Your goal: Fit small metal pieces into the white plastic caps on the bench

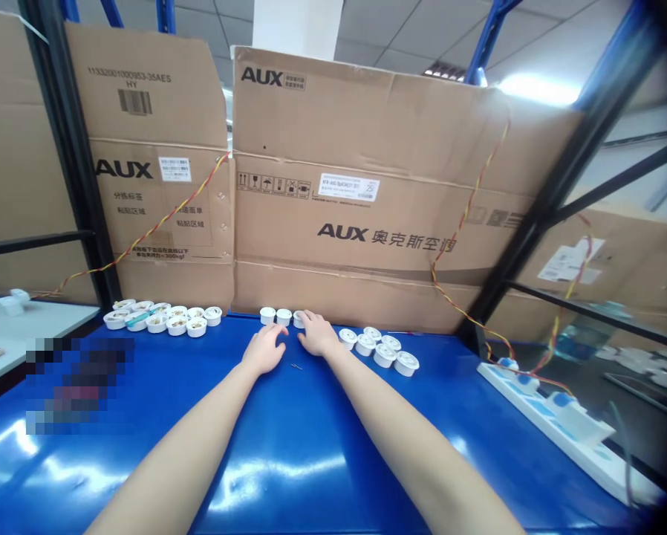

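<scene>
Three small white round tubs stand in a row at the back of the blue table. My right hand (316, 334) has its fingers closed around the rightmost white tub (298, 320), partly hiding it. My left hand (265, 349) rests just in front of the left and middle tubs (283, 317), thumb and fingers apart, holding nothing. Between and slightly in front of both hands lie a few tiny thin metal pieces (296, 365), perhaps screws; they are too small to tell.
Several white tubs with contents (157, 322) cluster at the back left, a teal tool (139, 318) lying across them. More white tubs (385, 355) stand right of my hands. Cardboard (367, 178) walls the back. A power strip (567, 423) runs along the right edge.
</scene>
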A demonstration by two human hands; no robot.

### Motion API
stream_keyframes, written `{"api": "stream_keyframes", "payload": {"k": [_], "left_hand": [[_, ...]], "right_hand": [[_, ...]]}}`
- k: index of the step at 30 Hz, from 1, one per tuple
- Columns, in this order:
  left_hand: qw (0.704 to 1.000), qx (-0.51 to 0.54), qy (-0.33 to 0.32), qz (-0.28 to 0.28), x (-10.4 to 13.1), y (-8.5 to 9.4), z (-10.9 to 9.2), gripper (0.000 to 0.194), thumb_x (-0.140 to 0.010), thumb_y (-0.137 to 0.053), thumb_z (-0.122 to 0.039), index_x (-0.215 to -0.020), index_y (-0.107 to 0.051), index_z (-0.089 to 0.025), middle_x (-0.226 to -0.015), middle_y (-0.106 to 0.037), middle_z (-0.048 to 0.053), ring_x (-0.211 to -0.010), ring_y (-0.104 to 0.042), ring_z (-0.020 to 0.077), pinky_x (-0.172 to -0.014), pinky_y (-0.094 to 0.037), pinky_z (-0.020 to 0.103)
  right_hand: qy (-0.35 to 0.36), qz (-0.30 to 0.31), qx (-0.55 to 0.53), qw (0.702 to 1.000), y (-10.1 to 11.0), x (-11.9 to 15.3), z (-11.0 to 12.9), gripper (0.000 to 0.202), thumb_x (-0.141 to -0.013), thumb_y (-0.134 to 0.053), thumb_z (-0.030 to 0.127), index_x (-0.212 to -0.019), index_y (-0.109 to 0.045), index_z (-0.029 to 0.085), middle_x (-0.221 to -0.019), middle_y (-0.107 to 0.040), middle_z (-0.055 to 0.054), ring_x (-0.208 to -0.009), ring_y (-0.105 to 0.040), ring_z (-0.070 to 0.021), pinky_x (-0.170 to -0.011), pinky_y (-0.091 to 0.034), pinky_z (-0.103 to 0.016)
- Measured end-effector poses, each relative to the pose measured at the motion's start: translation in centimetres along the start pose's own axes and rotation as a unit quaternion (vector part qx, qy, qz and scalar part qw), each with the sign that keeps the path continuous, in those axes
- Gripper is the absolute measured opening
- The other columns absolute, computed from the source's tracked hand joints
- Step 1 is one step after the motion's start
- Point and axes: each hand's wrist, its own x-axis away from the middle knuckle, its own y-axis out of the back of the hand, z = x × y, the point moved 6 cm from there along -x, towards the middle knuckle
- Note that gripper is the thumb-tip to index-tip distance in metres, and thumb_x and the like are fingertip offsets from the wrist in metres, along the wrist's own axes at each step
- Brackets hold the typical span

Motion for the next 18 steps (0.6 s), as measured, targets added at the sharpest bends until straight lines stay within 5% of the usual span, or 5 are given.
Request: {"api": "stream_keyframes", "payload": {"k": [4,6,8,12,18], "left_hand": [[1.0,0.017,-0.008,-0.004,0.1,0.1,-0.2,0.044,-0.08,-0.057,-0.017,-0.123,-0.055,-0.025,-0.131,-0.058,0.007,-0.122,-0.055,0.0253,-0.105,-0.043,0.041],[1.0,0.014,-0.021,0.002,0.0,0.0,-0.4,0.054,-0.079,-0.063,-0.022,-0.132,-0.05,-0.027,-0.139,-0.053,0.008,-0.128,-0.051,0.0275,-0.106,-0.042,0.042],[0.999,0.002,-0.016,0.036,-0.1,-0.5,-0.4,0.052,-0.081,-0.063,-0.027,-0.131,-0.052,-0.029,-0.139,-0.054,0.007,-0.128,-0.051,0.0291,-0.106,-0.042,0.045],[0.999,-0.012,0.003,0.05,-0.1,-0.7,-0.1,0.037,-0.084,-0.06,-0.028,-0.121,-0.058,-0.027,-0.129,-0.06,0.007,-0.123,-0.055,0.0279,-0.107,-0.041,0.044],[0.999,-0.012,-0.012,0.042,0.1,-0.5,-0.2,0.035,-0.082,-0.061,-0.026,-0.117,-0.06,-0.024,-0.125,-0.062,0.008,-0.119,-0.057,0.0272,-0.105,-0.042,0.042]], "right_hand": [[0.049,-0.016,-0.126,0.991,0.7,1.2,-0.3,0.046,-0.086,-0.056,0.023,-0.132,-0.053,0.02,-0.137,-0.056,-0.013,-0.123,-0.052,-0.0263,-0.103,-0.041,-0.041],[0.109,-0.044,-0.248,0.962,1.6,3.1,-0.6,0.05,-0.087,-0.055,0.025,-0.137,-0.049,0.022,-0.139,-0.055,-0.009,-0.123,-0.053,-0.0218,-0.103,-0.042,-0.037],[0.099,-0.092,-0.311,0.941,2.4,5.0,-1.7,0.044,-0.088,-0.053,0.025,-0.131,-0.056,0.022,-0.134,-0.058,-0.009,-0.117,-0.057,-0.0206,-0.098,-0.045,-0.036],[0.152,0.054,-0.298,0.941,1.0,6.9,-0.8,0.019,-0.081,-0.062,0.024,-0.096,-0.074,0.021,-0.094,-0.072,-0.004,-0.082,-0.063,-0.0175,-0.079,-0.049,-0.031],[0.161,0.058,-0.281,0.944,0.9,6.6,0.6,0.016,-0.075,-0.071,0.028,-0.089,-0.077,0.022,-0.078,-0.068,-0.001,-0.067,-0.058,-0.0142,-0.065,-0.043,-0.025]]}}
